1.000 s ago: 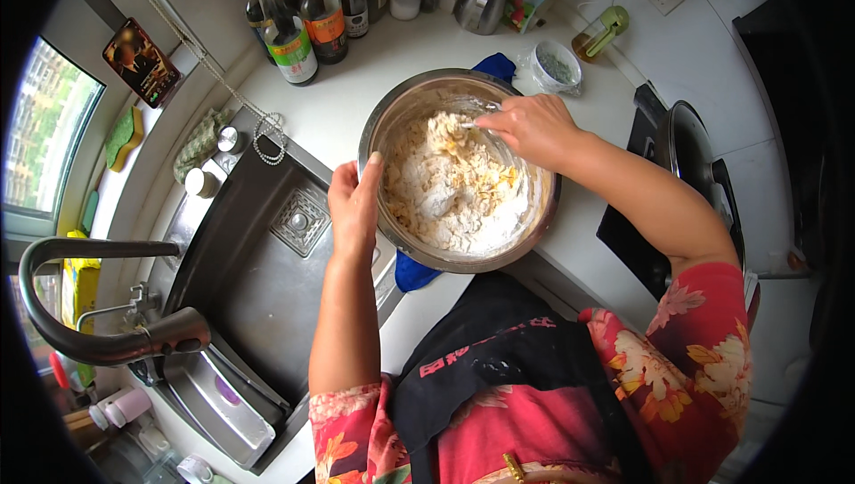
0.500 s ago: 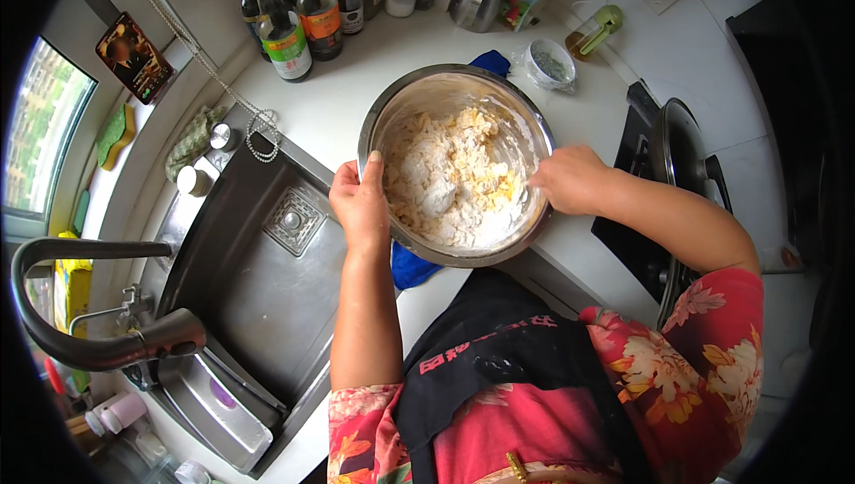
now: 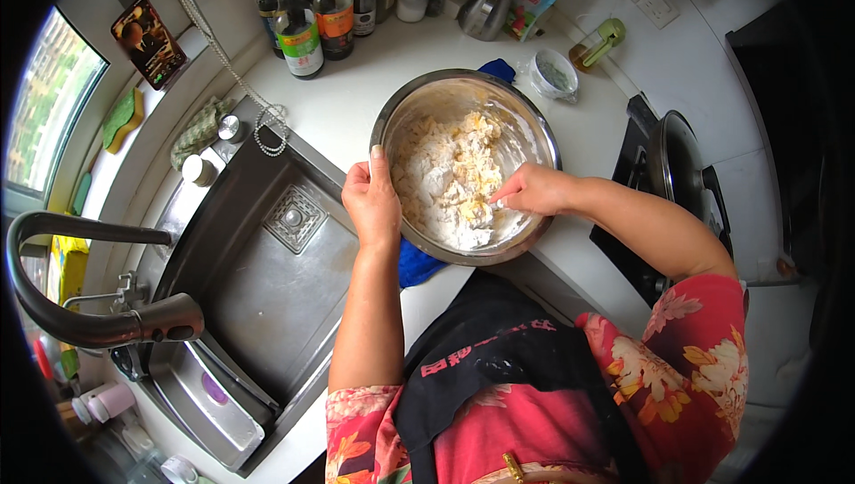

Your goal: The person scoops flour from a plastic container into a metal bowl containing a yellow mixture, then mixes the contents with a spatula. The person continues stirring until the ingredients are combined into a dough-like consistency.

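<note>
Steel bowl [image 3: 527, 132] w/ pale floury mix [image 3: 445, 172] sits on blue cloth [image 3: 417, 264], white bench [image 3: 329, 97], just R of sink [image 3: 258, 315]. L hand [image 3: 372, 206] clamps bowl's L rim, thumb on top, other fingers [image 3: 357, 178] mostly hidden. R hand [image 3: 541, 192] over bowl's R side, fingers pinching slim utensil [image 3: 498, 204], only a pale bit showing.

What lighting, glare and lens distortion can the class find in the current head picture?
Head view: the window at left is brightest; head view: light glints on the metal bowl; head view: the sink has bent edges, fisheye fashion, and the picture's corners fall to black.
</note>
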The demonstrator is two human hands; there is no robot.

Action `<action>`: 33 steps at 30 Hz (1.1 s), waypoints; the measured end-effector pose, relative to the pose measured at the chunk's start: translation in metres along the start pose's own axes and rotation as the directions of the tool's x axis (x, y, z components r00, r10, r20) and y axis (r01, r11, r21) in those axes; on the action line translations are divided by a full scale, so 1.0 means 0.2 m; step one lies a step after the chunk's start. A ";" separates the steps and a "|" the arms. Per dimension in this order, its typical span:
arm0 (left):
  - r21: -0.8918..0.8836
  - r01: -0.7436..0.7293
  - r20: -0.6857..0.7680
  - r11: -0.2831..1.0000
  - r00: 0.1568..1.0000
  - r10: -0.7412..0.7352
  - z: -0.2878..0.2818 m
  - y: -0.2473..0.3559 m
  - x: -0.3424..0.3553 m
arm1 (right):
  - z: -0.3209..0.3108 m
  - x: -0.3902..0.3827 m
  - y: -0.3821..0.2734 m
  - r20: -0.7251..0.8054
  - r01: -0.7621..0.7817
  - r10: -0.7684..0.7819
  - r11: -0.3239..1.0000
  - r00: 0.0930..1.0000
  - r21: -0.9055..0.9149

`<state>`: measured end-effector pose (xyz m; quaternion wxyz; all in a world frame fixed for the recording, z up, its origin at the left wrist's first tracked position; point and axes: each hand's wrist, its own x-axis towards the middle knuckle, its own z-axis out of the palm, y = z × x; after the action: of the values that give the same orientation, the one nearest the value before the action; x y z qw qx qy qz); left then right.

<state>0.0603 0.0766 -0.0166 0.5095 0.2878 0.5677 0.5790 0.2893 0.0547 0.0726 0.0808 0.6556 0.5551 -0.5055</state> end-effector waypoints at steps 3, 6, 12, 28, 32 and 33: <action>0.021 -0.012 0.002 1.000 1.000 0.012 0.00 0.00 0.00 | -0.10 -0.01 -0.04 -0.108 0.126 -0.176 0.925 0.978 -0.359; 0.070 -0.001 0.007 0.998 1.000 0.000 -0.02 0.01 0.00 | -0.21 -0.09 -0.18 -0.197 0.088 -0.281 0.752 0.939 -0.654; 0.062 -0.027 0.007 0.998 1.000 0.026 -0.01 -0.01 0.01 | -0.38 -0.08 -0.26 -0.296 -0.048 -0.426 0.504 0.855 -0.863; 0.029 -0.026 -0.011 0.999 1.000 0.026 -0.01 -0.02 0.02 | -0.33 -0.15 -0.17 -0.291 -0.178 -0.342 0.325 0.893 -0.929; 0.054 -0.037 -0.003 0.998 0.999 0.037 0.00 -0.01 0.02 | -0.34 0.03 -0.21 -0.285 -0.179 -0.524 0.243 0.803 -0.953; 0.049 -0.034 -0.009 0.998 0.999 0.035 0.00 -0.01 0.02 | -0.33 0.03 -0.21 -0.274 -0.177 -0.566 0.221 0.778 -0.959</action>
<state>0.0602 0.0806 -0.0191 0.4896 0.3072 0.5791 0.5750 0.2922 0.1192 0.1186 0.2202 0.5016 0.8204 0.1636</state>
